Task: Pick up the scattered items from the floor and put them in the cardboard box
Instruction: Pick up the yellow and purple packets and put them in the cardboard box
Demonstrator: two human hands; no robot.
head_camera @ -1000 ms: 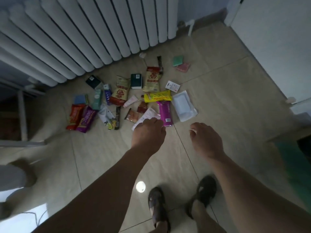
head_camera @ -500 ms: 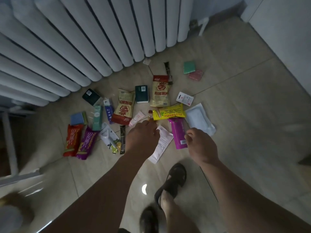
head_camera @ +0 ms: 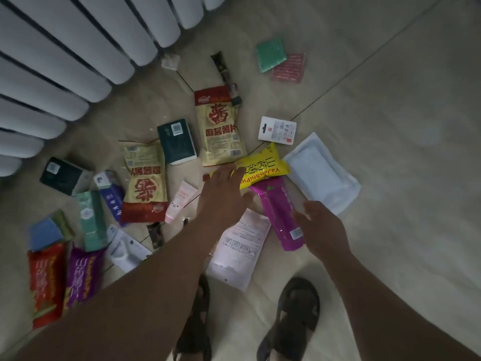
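Nearest of all, two dark strapped sandals (head_camera: 294,316) stand on the pale beige tiled floor (head_camera: 390,178), with both bare forearms reaching out above them. Just ahead lies a flat white paper sachet printed with small diagrams (head_camera: 240,247), partly under the left arm. The right hand (head_camera: 321,231) hovers with its fingers loosely spread and gripping nothing, right beside the lower end of a magenta foil snack packet (head_camera: 279,212); whether it touches the packet I cannot tell. The left hand (head_camera: 223,194) is stretched flat, fingers straight, its fingertips lying on the left end of a bright yellow plastic snack bag (head_camera: 263,166) that sits across the top of the magenta packet. To the right of those rests a white padded plastic pouch (head_camera: 321,175). Left of the hand are a small pink tube (head_camera: 179,201), a tan-and-red seasoning sachet (head_camera: 144,183), blue and teal cartons, and a red bag (head_camera: 46,282) beside a purple bag (head_camera: 82,277). Farther out lie a second tan-and-red sachet (head_camera: 221,126), a dark green box (head_camera: 177,142) and a white carded item (head_camera: 277,130). Beyond them sit a green square pad (head_camera: 270,53) overlapping a pink one (head_camera: 287,69), near the white ribbed radiator (head_camera: 78,48). No cardboard box shows in view.
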